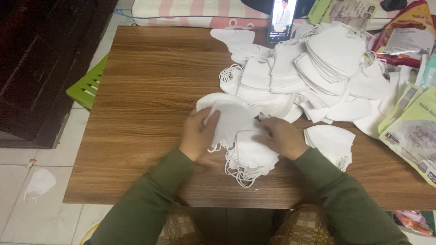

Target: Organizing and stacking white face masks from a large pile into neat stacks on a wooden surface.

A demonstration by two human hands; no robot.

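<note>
On a low wooden table (150, 90) lies a big heap of white folded face masks (313, 68) at the far right. My left hand (198, 135) pinches one white mask (229, 119) by its edge. My right hand (284, 137) presses down on a small stack of masks (252, 156) near the front edge, their ear loops hanging out below. A separate small stack of masks (334, 141) sits just right of my right hand.
A phone (281, 18) with a lit screen leans at the table's back edge. Printed plastic bags (411, 124) crowd the right side. A green plastic stool (88, 86) stands left of the table, and one mask (40, 182) lies on the tiled floor.
</note>
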